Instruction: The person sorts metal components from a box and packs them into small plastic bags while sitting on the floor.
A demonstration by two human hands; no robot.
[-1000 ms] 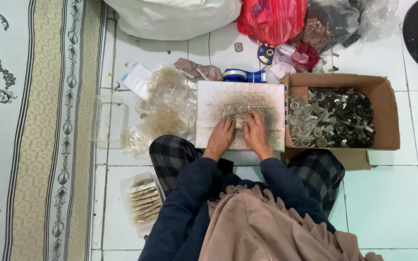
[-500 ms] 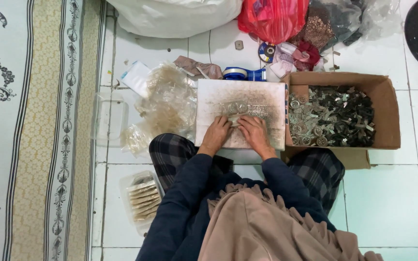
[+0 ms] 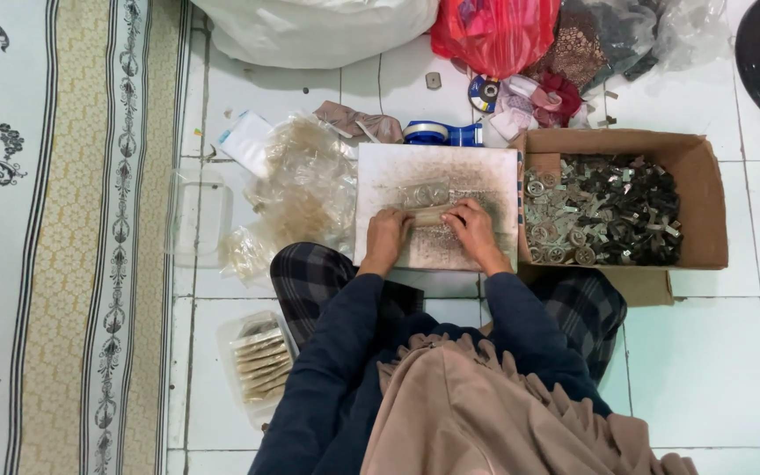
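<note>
Both hands gripping a small clear packet over the work board.
I'm pinching it w/ L hand (image 3: 386, 237) & R hand (image 3: 471, 229); packet (image 3: 428, 215) lying across board (image 3: 437, 180), cardboard box (image 3: 697, 207) of metal bits at right.

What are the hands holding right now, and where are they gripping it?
A slim tan packet, held over the white board: left hand at one end, right hand at the other.

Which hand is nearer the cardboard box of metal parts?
Right. The right hand rests on the white board just beside the cardboard box; the left hand lies farther off, toward the board's other side.
</note>
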